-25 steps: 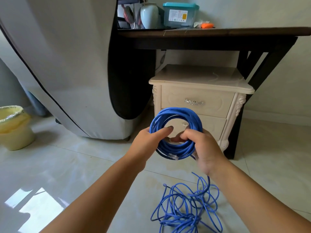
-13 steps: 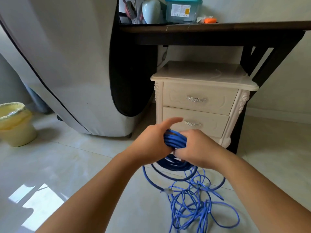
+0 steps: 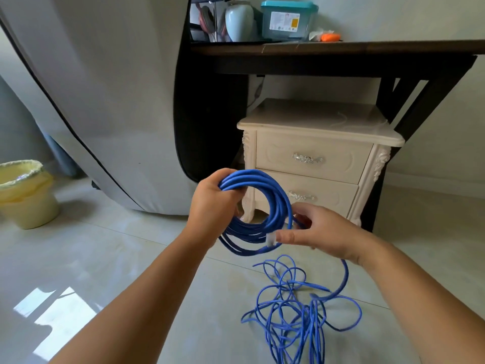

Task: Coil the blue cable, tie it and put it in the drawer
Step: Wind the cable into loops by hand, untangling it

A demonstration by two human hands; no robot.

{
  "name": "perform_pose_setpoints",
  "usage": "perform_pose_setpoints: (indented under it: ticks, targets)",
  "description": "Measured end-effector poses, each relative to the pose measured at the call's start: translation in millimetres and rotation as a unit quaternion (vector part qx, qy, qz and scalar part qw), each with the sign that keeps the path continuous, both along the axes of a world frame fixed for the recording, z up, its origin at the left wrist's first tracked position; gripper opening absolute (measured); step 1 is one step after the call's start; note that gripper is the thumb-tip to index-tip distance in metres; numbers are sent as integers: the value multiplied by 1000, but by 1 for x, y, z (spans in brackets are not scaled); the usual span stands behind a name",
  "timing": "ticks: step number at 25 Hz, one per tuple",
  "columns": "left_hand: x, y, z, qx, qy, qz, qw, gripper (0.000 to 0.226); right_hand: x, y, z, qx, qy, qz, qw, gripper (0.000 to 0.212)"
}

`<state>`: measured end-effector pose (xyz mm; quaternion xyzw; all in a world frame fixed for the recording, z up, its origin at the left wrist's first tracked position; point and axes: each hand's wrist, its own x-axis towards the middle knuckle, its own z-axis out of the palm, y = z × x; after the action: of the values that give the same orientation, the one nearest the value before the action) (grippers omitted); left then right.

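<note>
The left hand (image 3: 212, 203) is clamping the coiled blue cable (image 3: 278, 195) steady, while the right hand (image 3: 321, 232) is pinching slack to guide another loop.

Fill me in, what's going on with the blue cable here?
A person is coiling the blue cable by hand. The left hand grips the wound loops at their top. The right hand holds the running strand beside them, near the clear plug. A loose tangle of it lies on the floor, not yet wound. No tie is on it. The upper drawer and lower drawer of the cream nightstand are closed.
</note>
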<state>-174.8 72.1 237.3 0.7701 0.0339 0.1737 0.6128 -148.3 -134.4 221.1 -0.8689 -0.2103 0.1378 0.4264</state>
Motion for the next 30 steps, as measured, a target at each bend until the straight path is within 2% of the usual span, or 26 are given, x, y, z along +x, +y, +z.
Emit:
perform_pose_setpoints:
  ticks: [2,4,5,7,8,9,11,12,13,15,17,19,21,23,24,26,27,30]
  targets:
    - [1,0,-2,-57,11,19,998,18,-8,11,-6,59,0,-31,998,53]
    - [-1,-7,-4,-109,22,19,994,13,-16,25,-8,165,62,-19,984,48]
    - [-2,-11,-5,-133,28,22,990,11,-19,30,-8,234,118,-3,965,51]
    - [-1,-16,-6,-189,44,40,980,10,-18,30,-5,372,240,28,896,75]
    - [0,-18,-6,-223,52,49,972,10,-18,27,-3,405,258,56,876,86]
    - [1,-19,-6,-253,57,55,964,9,-18,26,-1,399,248,73,879,94]
    - [0,-21,-5,-274,62,65,958,8,-22,29,-1,324,198,54,924,106]
    - [-1,-23,-5,-271,64,69,958,8,-25,33,-1,291,173,26,941,106]
    - [-1,-26,-6,-267,63,69,959,8,-27,37,-2,279,147,-12,949,97]
    - [-2,-30,-8,-259,62,53,962,10,-26,40,-5,297,104,-93,945,61]
    - [-3,-31,-9,-219,72,20,973,11,-23,39,-1,323,90,-158,929,29]
    - [-5,-27,-8,-99,94,-26,990,4,-17,33,2,318,78,-187,926,30]
    - [-6,-20,-10,35,80,-91,992,37,-12,25,4,280,55,-188,940,32]
    - [-6,-13,-9,142,15,-129,981,78,-11,20,5,219,38,-164,961,30]
    - [-7,-11,-6,190,-28,-132,972,87,-13,20,5,184,27,-143,972,29]
    - [-7,-9,0,284,-88,-136,945,86,-15,22,4,104,-23,-95,990,23]
    - [-7,-10,2,318,-84,-152,932,84,-17,23,5,63,-54,-73,994,22]
    - [-6,-13,-3,341,0,-190,921,75,-21,25,2,-37,-141,-37,989,20]
